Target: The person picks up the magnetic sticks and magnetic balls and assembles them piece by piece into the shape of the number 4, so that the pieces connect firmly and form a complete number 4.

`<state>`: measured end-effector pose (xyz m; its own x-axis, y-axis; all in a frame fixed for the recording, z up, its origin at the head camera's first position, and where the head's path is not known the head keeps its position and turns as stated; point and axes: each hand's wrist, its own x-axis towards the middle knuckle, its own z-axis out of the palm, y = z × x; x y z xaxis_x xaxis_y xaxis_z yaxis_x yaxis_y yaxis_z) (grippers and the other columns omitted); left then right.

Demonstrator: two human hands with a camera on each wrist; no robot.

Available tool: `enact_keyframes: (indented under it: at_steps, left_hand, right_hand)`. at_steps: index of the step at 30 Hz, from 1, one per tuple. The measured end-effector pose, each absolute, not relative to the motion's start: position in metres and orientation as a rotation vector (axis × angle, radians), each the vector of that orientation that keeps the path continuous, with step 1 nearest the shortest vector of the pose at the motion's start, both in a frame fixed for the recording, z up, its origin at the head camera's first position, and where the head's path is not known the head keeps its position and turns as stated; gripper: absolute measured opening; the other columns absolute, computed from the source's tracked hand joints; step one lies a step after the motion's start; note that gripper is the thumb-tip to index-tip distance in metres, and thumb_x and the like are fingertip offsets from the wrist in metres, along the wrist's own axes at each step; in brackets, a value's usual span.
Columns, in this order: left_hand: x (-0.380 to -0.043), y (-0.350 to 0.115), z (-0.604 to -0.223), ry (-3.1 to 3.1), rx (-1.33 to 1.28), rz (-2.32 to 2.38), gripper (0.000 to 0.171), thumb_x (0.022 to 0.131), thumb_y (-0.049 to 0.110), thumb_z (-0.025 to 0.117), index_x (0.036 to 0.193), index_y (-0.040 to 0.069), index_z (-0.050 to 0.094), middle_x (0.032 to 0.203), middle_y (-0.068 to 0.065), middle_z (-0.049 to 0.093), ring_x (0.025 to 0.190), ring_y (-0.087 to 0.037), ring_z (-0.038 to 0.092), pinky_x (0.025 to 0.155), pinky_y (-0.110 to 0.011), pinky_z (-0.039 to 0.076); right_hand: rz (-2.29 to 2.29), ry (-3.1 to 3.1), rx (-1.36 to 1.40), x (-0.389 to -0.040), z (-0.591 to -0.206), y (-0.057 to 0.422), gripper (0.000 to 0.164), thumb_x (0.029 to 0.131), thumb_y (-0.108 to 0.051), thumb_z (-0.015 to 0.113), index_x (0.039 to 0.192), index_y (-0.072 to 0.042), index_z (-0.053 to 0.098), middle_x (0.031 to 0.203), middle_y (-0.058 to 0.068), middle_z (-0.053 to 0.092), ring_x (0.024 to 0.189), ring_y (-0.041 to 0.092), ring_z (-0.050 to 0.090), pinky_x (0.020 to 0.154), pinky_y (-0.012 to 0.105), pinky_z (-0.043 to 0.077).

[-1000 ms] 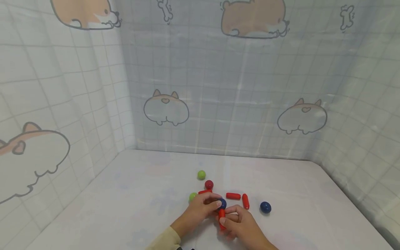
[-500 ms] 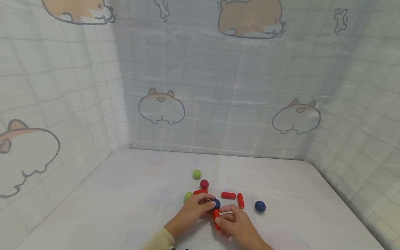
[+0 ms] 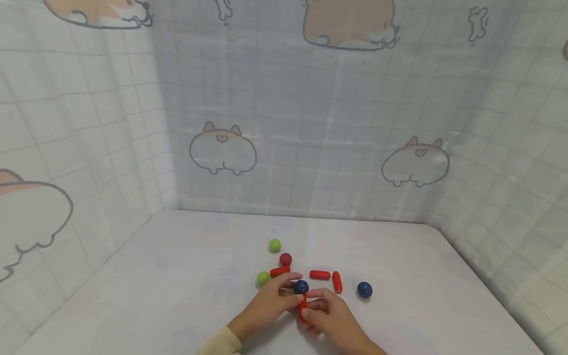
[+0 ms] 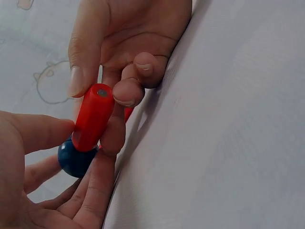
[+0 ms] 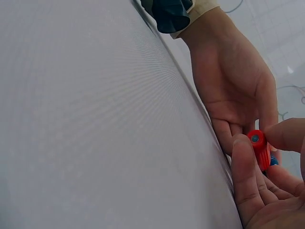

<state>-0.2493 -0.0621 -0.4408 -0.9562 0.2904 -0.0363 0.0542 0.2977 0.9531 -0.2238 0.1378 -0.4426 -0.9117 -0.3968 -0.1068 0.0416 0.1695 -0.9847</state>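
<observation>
Curtained tabletop enclosure, type of room indeterminable: a white-covered table (image 3: pixel 421 305), with grid-patterned curtains (image 3: pixel 284 98) bearing cartoon dogs (image 3: pixel 223 154) behind it and along its left and right sides.

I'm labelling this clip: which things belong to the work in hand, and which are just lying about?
In the work:
left hand
right hand
red rod, held
blue ball at its far end

Lying about, perhaps for later use:
two green balls
red ball
three loose rods
second blue ball
</observation>
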Motion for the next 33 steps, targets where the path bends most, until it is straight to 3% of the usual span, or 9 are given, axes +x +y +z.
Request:
enact_keyframes:
  at_steps: [12, 26, 33]
  left_hand:
    - [-0.25, -0.06, -0.436, 2.41, 0.292, 1.659, 0.046, 0.089, 0.02, 0.077, 0.133, 0.014, 0.065, 0.117, -0.002, 0.064, 0.094, -0.022, 0.058, 0.082, -0.039, 0.058]
    - [-0.25, -0.064, -0.437, 2.392, 0.29, 1.632, 0.05, 0.087, 0.02, 0.078, 0.134, 0.012, 0.063, 0.113, -0.003, 0.064, 0.093, -0.023, 0.059, 0.08, -0.04, 0.058]
    - [-0.25, -0.062, -0.437, 2.427, 0.271, 1.619, 0.052, 0.086, 0.022, 0.08, 0.134, 0.012, 0.063, 0.11, -0.002, 0.064, 0.09, -0.021, 0.06, 0.077, -0.038, 0.059]
  right_hand:
    - [-1.729, 2.12, -0.397, -0.224, -0.439, 0.14, 0.047, 0.095, -0.013, 0.068, 0.137, 0.002, 0.053, 0.11, 0.008, 0.068, 0.087, 0.024, 0.068, 0.077, 0.033, 0.058]
    - [-1.749, 2.177, -0.384, -0.227, -0.438, 0.151, 0.035, 0.097, -0.023, 0.066, 0.123, -0.001, 0.063, 0.097, 0.008, 0.071, 0.081, 0.025, 0.067, 0.073, 0.03, 0.058]
    - [-1.754, 2.373, -0.403, -0.232, -0.42, 0.173, 0.032, 0.098, -0.023, 0.065, 0.119, 0.001, 0.064, 0.102, 0.013, 0.07, 0.084, 0.025, 0.067, 0.069, 0.03, 0.057]
